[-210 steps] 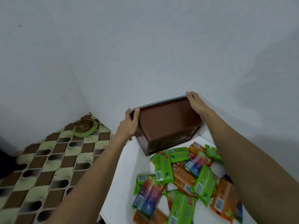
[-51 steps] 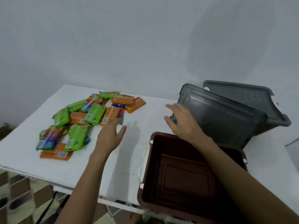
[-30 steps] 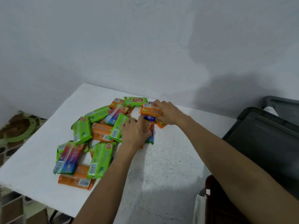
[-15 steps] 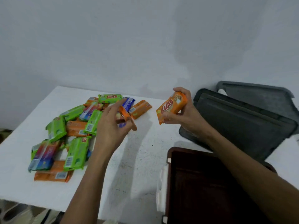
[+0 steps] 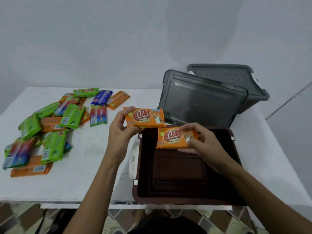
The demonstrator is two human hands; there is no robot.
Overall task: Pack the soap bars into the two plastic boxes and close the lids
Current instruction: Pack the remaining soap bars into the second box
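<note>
An open brown plastic box [image 5: 185, 199] sits at the table's front edge with nothing on its floor. My left hand [image 5: 120, 132] grips an orange soap bar [image 5: 145, 117] just above the box's far left corner. My right hand [image 5: 202, 142] holds a second orange soap bar [image 5: 175, 137] inside the box's far end, above the floor. A grey lid [image 5: 200, 102] leans behind the brown box, against a second box [image 5: 260, 92] with a grey lid on it. A pile of green, orange and blue soap bars [image 5: 55, 122] lies on the left of the table.
The white table [image 5: 87, 162] ends close in front of me, over a patterned floor [image 5: 25, 220]. A white latch piece [image 5: 133, 159] lies beside the brown box's left wall. The wall stands right behind the table.
Both hands have carried an orange bar each from the pile to the brown box. The right hand's bar has dropped below the box's rim.
</note>
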